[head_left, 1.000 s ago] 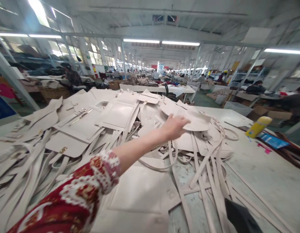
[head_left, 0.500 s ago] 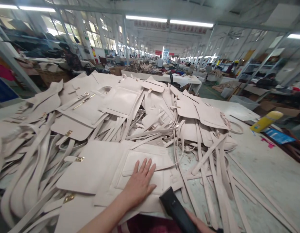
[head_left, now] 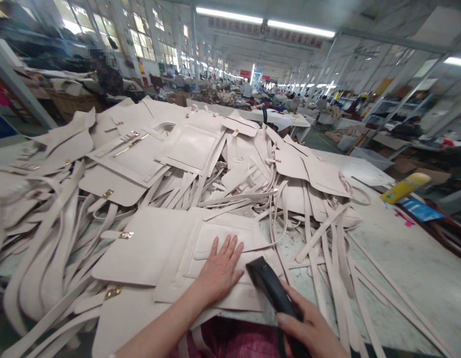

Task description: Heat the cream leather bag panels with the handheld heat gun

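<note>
My left hand point(head_left: 220, 272) lies flat, fingers spread, on a pale beige leather-like bag piece point(head_left: 174, 271) with a stitched pocket. A wide flap point(head_left: 135, 251) extends from its left side, carrying a small gold-coloured clasp point(head_left: 126, 235). My right hand point(head_left: 308, 318) is wrapped around a black handheld tool shaped like a hair clipper point(head_left: 271, 283). The tool's wide head is over the piece's right part, just right of my left hand; whether it touches the surface I cannot tell. A thin beige strap point(head_left: 262, 247) runs across the piece past my fingertips.
Beige bag pieces point(head_left: 193, 146) and long straps point(head_left: 323, 258) are heaped across the table point(head_left: 405, 278). At the right lie a yellow cylinder point(head_left: 405, 188) and a blue packet point(head_left: 422, 209). Farther back, a person point(head_left: 107, 74) is at the left, among other work tables.
My right hand has come further into view, and the black tool has moved up over the bag piece's right part. My left hand remains flat on it. The camera view has shifted slightly.
</note>
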Motion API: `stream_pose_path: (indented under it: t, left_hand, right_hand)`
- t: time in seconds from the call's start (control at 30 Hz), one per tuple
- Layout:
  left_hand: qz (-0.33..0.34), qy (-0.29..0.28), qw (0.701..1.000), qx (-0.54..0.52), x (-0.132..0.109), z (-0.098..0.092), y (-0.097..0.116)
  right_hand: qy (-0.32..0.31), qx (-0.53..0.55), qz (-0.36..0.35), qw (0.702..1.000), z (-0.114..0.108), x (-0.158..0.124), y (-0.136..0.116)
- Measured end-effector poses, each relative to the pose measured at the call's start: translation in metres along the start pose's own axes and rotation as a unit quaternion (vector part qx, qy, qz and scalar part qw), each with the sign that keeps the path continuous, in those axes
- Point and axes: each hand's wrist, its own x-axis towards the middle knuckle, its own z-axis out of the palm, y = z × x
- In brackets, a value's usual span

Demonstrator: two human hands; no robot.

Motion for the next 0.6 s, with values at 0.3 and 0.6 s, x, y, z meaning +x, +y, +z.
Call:
stream_pose_path:
  t: [0.3,0.6]
  left_hand:
    - [0.015,0.054,0.998,-0.011,-0.014,-0.019,0.006]
    - [0.223,0.131,0.956,0.141,-0.015,0.022,0.000]
  right_hand:
    - [0.036,0.024,-0.007,0.999,-0.033,0.105,-0.038]
    - [0.039,-0.009,-0.049,0.998,-0.023,0.147,-0.055]
